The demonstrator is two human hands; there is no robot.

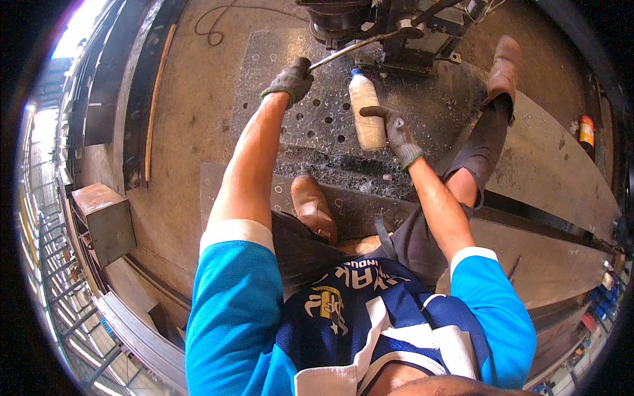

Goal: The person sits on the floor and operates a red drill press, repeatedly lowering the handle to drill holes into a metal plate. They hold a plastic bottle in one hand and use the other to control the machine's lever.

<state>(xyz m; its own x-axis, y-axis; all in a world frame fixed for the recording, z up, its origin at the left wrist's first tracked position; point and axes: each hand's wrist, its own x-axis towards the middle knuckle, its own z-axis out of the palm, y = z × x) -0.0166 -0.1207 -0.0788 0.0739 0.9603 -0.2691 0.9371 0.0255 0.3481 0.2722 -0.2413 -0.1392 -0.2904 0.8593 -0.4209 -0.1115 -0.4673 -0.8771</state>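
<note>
My left hand (292,80), in a dark grey work glove, is closed round the end of a long metal lever (350,49). The lever runs up and right to a dark machine (419,49) at the far side. In my right hand (399,135), also gloved, is a clear plastic bottle (365,105) with a blue cap and a cloudy, pale liquid inside. The bottle stands out over the metal plate, its cap toward the machine. My right thumb lies across its front; the other fingers are partly hidden.
Metal shavings (356,175) litter the perforated plate (264,66) below. My brown boots (313,208) rest either side. A metal box (105,221) stands at the left, near long steel pieces (135,92). At the far right is a red and yellow container (586,131). A cable (211,30) lies on the floor.
</note>
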